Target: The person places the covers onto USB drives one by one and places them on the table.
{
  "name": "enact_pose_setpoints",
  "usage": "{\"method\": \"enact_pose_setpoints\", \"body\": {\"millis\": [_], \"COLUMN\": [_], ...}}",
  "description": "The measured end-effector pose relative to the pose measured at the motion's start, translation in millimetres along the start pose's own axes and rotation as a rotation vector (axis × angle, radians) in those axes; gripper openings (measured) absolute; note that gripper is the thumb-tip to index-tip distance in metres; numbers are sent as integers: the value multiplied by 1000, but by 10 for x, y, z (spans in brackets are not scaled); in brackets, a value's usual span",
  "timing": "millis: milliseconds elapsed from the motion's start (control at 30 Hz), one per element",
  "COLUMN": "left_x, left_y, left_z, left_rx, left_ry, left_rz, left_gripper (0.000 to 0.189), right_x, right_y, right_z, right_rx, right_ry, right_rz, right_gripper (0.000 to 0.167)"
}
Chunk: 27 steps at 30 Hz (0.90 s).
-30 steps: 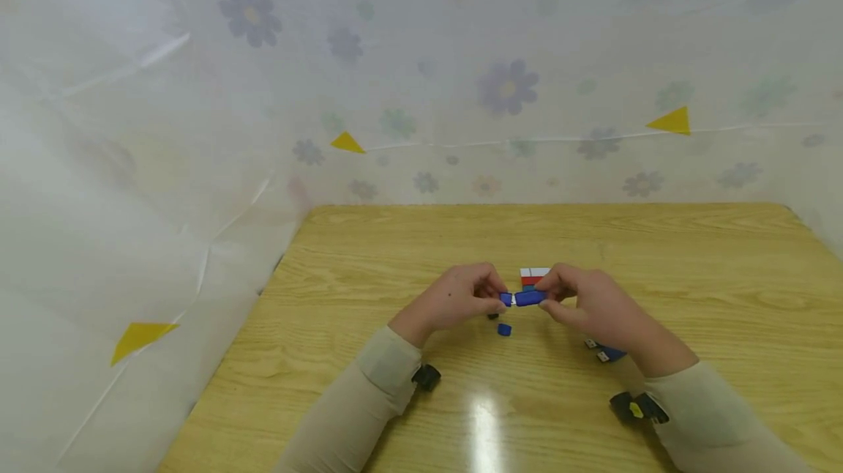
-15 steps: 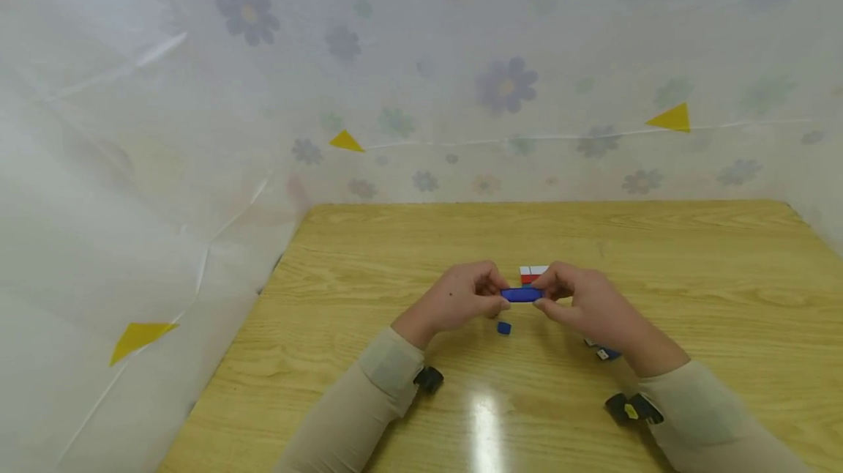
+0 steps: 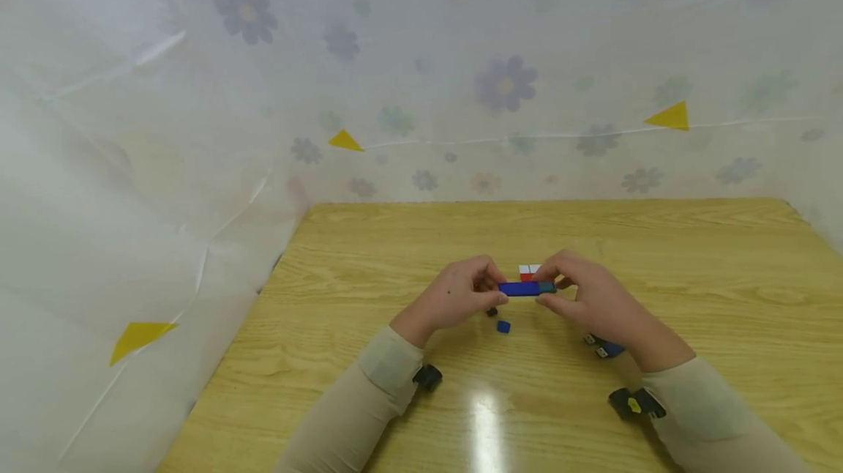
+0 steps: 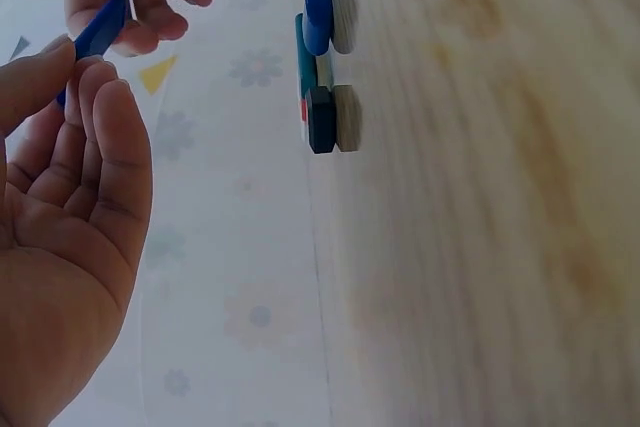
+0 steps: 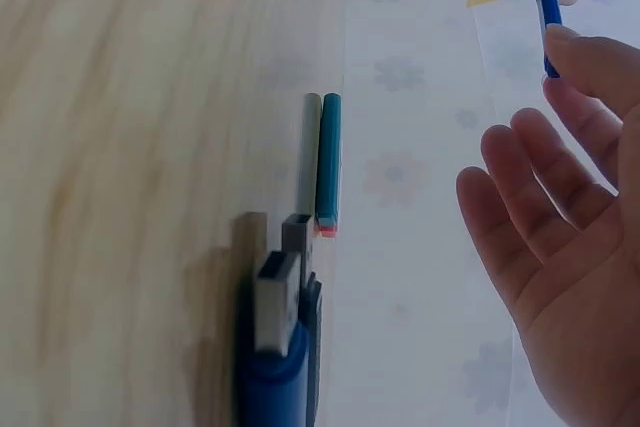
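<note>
Both hands meet over the table at a capped blue USB flash drive [image 3: 519,289], held level in the head view. My left hand [image 3: 454,293] pinches its left end between thumb and fingers. The right hand's thumb and index finger [image 5: 590,62] are at the other end of the drive, the thumb overlapping it in the right wrist view. The remaining fingers of my right hand [image 3: 593,304] lie extended. A small loose blue cap [image 3: 503,326] lies below the hands, with a small black cap [image 3: 492,311] close to it.
Two uncapped USB drives [image 3: 607,350], one blue, lie by the right wrist, metal plugs showing. Behind the hands lies a flat white, red and teal set of pieces [image 3: 529,272]. The wooden table [image 3: 395,239] is backed by a flowered sheet [image 3: 421,92].
One second ago a metal plug showed between the two blue parts; they have since come together into one closed drive. The right hand's fingers have parted slightly around its end.
</note>
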State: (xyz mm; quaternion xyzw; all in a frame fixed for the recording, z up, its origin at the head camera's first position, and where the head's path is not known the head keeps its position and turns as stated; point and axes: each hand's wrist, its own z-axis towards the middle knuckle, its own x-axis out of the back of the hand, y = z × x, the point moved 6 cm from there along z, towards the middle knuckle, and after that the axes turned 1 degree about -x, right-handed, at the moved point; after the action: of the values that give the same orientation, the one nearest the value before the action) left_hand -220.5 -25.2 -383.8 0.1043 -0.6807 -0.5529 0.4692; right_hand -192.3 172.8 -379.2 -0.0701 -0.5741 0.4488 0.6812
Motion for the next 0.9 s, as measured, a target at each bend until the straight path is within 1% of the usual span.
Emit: {"method": "enact_pose_setpoints", "body": {"millis": [333,467,700,767,900], "left_x": [-8,-13,-6,-4,28], "left_y": [16,7,-7,-16,-16], "left_z": [-3,-1,17,23,29], "left_rx": [-6,-8,-12,-8,-7], "left_ry": [-1,-1,-5,-8,13], "left_rz": [-16,-22,-7,-4,16], "left_gripper": [13,13,16,18,20], "right_x": [-24,-26,-17,-5,47], "right_y": [-19,-17,8,29,129], "right_z": [3,-1,7,-4,-39], "right_rx": [5,-5,-28,-32,-56], "right_ry": [-2,-3,-1,5,27], "right_rz": [-49,-54,-64,-52,-48], "right_gripper": [19,20,17,16,12]}}
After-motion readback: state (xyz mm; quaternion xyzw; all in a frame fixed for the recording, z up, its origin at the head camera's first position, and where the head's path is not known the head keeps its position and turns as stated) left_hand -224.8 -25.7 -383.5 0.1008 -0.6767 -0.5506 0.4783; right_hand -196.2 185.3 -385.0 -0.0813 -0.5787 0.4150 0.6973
